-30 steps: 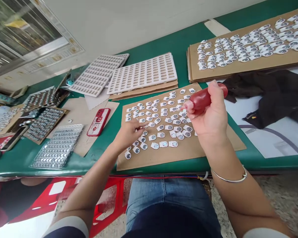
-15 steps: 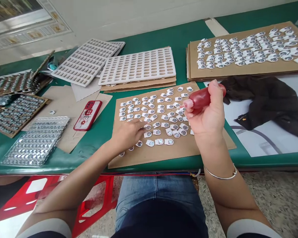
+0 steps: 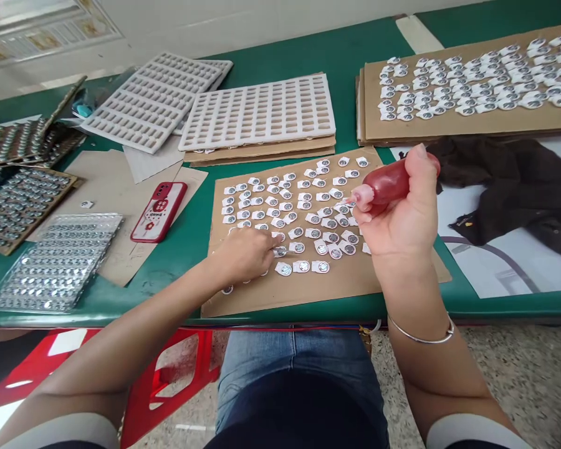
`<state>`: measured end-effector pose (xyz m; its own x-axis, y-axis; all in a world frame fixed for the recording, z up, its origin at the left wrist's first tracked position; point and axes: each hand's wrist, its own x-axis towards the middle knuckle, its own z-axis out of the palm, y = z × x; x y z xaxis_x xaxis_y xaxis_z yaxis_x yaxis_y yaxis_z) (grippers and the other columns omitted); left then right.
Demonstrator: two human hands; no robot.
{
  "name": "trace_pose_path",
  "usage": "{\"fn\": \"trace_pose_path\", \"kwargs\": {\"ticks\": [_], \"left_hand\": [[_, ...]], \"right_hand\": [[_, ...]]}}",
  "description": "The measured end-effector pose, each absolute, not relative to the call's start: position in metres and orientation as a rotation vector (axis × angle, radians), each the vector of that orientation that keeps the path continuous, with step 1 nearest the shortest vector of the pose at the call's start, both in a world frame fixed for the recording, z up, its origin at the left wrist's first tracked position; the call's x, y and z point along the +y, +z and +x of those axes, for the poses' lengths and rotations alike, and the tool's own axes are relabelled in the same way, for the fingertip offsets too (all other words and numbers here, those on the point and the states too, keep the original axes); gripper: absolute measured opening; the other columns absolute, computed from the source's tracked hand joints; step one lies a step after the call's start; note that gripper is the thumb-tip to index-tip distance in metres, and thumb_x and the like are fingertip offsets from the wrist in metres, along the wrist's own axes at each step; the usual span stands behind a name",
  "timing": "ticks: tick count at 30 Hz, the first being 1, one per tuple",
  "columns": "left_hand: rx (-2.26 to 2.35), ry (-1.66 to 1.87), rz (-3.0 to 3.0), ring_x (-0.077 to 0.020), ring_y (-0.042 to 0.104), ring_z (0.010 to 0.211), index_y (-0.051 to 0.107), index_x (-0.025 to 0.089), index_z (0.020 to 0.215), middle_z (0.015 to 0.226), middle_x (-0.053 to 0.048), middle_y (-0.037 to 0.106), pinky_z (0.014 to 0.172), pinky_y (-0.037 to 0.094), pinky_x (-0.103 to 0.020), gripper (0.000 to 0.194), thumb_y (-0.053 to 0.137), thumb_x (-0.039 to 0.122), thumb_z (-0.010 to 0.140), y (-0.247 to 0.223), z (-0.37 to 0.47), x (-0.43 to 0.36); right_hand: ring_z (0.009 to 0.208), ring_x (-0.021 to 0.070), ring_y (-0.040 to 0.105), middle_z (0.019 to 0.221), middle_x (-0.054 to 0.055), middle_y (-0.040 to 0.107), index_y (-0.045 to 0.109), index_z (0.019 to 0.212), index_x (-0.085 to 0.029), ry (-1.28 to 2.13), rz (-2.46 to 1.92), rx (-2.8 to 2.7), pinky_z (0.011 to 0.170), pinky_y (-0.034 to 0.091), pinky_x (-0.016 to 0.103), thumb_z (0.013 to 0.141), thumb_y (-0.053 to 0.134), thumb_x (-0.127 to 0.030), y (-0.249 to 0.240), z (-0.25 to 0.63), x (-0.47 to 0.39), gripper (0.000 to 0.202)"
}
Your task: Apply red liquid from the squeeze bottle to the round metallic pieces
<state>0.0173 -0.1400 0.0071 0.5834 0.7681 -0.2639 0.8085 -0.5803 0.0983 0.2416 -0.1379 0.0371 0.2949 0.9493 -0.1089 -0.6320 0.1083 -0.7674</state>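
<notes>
My right hand (image 3: 404, 215) is wrapped round a red squeeze bottle (image 3: 389, 182), held above the right part of a cardboard sheet (image 3: 257, 298). The bottle's pale nozzle points left and slightly down. Rows of small white tabs with round silver faces (image 3: 302, 267) lie on that sheet. Low over its middle, my left hand (image 3: 245, 254) is closed on slim metal tweezers (image 3: 280, 251). Their tips reach a tab (image 3: 297, 247) right of my fingers; whether they grip it I cannot tell. The hand covers some tabs.
White slotted foam trays (image 3: 257, 115) lie behind the sheet. A red-edged phone (image 3: 159, 212) and a clear pack of silver gems (image 3: 56, 262) are to the left. At the right are another tab-covered cardboard (image 3: 416, 130) and a dark cloth (image 3: 505, 181).
My left hand has lowered slightly toward me, and the tweezers' tips now reach a nearer tab. My right hand with the bottle appears a little farther right. The whole view has shifted slightly.
</notes>
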Motion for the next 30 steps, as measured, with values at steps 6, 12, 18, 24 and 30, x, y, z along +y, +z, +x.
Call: {"fn": "trace_pose_path", "kwargs": {"ticks": [6, 12, 18, 24, 30], "left_hand": [[1.333, -0.222, 2.599, -0.022, 0.057, 0.07, 0.07, 0.023, 0.09, 0.08, -0.007, 0.066, 0.06, 0.038, -0.033, 0.033, 0.043, 0.018, 0.073, 0.008, 0.024, -0.134], [1.371, 0.093, 2.46, -0.0176, 0.056, 0.067, 0.071, 0.024, 0.091, 0.076, -0.004, 0.067, 0.059, 0.04, -0.029, 0.035, 0.044, 0.017, 0.071, 0.017, 0.015, -0.138], [1.443, 0.76, 1.632, -0.0062, 0.029, 0.039, 0.067, 0.015, 0.098, 0.049, 0.004, 0.044, 0.039, 0.023, -0.021, 0.031, 0.054, 0.031, 0.074, 0.032, -0.019, -0.14], [1.422, 0.455, 1.708, -0.0059, 0.029, 0.038, 0.068, 0.016, 0.088, 0.045, 0.006, 0.037, 0.04, 0.023, -0.021, 0.024, 0.056, 0.027, 0.071, 0.032, -0.004, -0.137], [1.609, 0.617, 2.121, -0.009, 0.041, 0.047, 0.069, 0.016, 0.08, 0.052, 0.002, 0.05, 0.049, 0.031, -0.024, 0.02, 0.052, 0.023, 0.071, 0.026, -0.024, -0.108]], "right_hand": [[0.042, 0.0083, 0.052, 0.051, -0.008, 0.045, 0.044, 0.066, -0.024, 1.235, -0.823, -0.429, 0.032, 0.028, 0.019, 0.067, 0.058, -0.057, 0.034, 0.242, -0.135, 0.036], [0.045, 0.0086, 0.054, 0.051, -0.006, 0.048, 0.047, 0.069, -0.023, 1.242, -0.792, -0.47, 0.032, 0.024, 0.019, 0.067, 0.055, -0.059, 0.03, 0.241, -0.133, 0.038], [0.042, 0.0081, 0.05, 0.047, -0.005, 0.049, 0.046, 0.065, -0.021, 1.315, -0.781, -0.491, 0.032, 0.024, 0.018, 0.067, 0.053, -0.065, 0.026, 0.242, -0.131, 0.045], [0.042, 0.0075, 0.048, 0.047, -0.004, 0.05, 0.046, 0.065, -0.021, 1.376, -0.846, -0.482, 0.031, 0.024, 0.017, 0.066, 0.054, -0.066, 0.024, 0.241, -0.129, 0.045], [0.041, 0.0072, 0.047, 0.047, -0.003, 0.05, 0.046, 0.063, -0.021, 1.424, -0.87, -0.465, 0.03, 0.025, 0.017, 0.066, 0.055, -0.064, 0.02, 0.241, -0.128, 0.045]]}}
